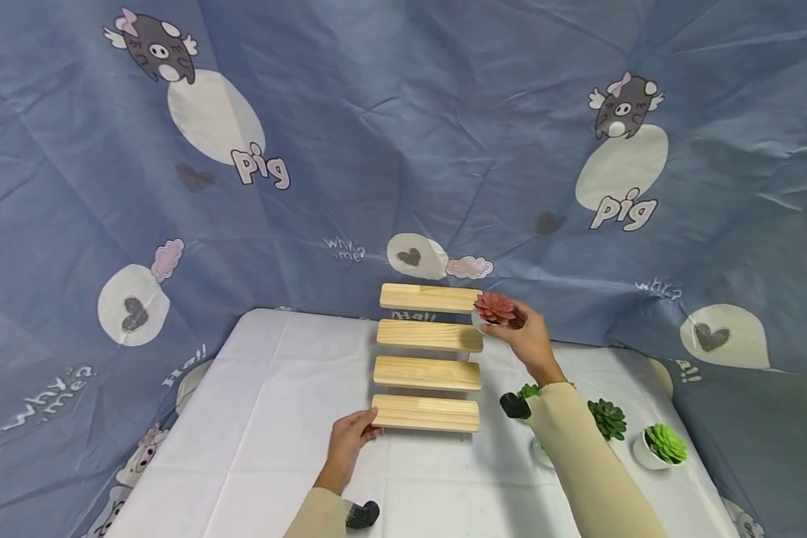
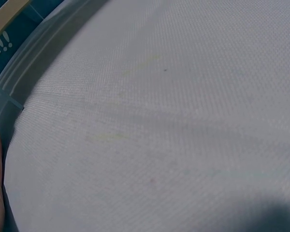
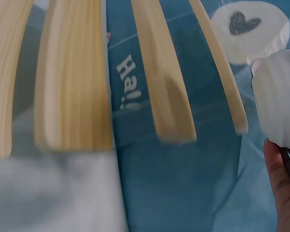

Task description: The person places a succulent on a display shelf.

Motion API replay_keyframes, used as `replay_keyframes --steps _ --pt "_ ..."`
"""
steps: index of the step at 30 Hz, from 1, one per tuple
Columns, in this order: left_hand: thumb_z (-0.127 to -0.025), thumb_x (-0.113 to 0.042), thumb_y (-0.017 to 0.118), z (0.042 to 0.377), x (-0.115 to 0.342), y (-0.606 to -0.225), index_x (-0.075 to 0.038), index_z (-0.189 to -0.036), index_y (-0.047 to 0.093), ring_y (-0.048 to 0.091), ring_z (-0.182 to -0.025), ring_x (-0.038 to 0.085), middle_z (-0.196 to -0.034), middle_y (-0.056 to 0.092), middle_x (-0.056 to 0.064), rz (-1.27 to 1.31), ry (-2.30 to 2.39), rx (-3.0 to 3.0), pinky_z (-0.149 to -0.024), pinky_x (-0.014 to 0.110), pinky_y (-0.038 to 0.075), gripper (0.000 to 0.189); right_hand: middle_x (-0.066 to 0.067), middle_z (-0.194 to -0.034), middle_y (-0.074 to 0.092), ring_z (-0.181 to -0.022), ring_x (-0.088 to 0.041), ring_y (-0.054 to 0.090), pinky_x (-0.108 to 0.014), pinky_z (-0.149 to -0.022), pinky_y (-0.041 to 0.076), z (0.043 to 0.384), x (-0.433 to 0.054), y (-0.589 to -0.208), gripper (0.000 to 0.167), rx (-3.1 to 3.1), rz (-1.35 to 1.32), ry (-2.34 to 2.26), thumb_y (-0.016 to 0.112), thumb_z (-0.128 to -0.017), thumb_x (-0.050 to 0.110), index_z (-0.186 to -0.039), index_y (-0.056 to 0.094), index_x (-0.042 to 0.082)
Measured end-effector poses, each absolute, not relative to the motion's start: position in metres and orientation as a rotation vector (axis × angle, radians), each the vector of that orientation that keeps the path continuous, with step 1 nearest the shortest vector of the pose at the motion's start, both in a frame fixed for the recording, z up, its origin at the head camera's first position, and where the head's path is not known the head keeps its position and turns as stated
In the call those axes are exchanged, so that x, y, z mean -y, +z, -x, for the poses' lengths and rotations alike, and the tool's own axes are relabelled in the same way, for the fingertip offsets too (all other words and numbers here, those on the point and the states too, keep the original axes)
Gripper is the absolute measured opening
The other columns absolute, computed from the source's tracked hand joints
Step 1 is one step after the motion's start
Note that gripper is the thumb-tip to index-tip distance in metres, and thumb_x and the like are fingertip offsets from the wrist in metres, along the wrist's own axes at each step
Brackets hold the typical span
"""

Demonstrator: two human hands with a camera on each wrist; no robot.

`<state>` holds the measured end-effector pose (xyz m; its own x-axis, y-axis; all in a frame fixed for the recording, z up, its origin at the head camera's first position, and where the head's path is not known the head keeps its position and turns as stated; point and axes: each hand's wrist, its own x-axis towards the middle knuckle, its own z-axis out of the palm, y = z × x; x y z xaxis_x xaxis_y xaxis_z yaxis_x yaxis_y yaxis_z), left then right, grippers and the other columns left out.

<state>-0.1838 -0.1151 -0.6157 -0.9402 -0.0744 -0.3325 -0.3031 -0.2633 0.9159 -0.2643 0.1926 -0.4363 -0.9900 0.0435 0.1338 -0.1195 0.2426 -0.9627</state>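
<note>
A tiered stand carries several pale wooden boards, from the lowest board (image 1: 425, 415) up to the top board (image 1: 430, 297). My left hand (image 1: 348, 442) pinches the left end of the lowest board between thumb and fingers; only a sliver of that hand shows at the left edge of the left wrist view. My right hand (image 1: 533, 342) holds a red artificial succulent (image 1: 494, 308) in a ribbed white pot (image 3: 278, 99), up beside the right end of the top board. In the right wrist view, fingers (image 3: 279, 176) lie against the pot, which hangs apart from the board ends.
Right of the stand are a dark green succulent (image 1: 607, 419), a bright green succulent (image 1: 667, 444) in a white pot, and more green leaves (image 1: 528, 391) partly hidden behind my right sleeve. White cloth (image 1: 289, 388) covers the table. A blue printed curtain (image 1: 444, 164) hangs close behind the stand.
</note>
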Motion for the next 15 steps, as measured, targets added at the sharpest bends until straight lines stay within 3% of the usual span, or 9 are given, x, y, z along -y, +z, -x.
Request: replay_keyframes --steps 15 --pt "-0.091 -0.024 0.069 0.182 0.117 -0.614 0.013 -0.106 0.063 0.062 -0.073 0.010 -0.081 0.066 0.003 0.441 2.321 -1.826 -0.067 0.022 0.053 0.040 -0.015 -0.115 0.063 -0.095 -0.016 0.061 -0.022 -0.080 0.051 0.304 -0.137 -0.417 0.053 2.387 -0.207 1.881 0.081 -0.077 0.006 -0.125 0.059 0.001"
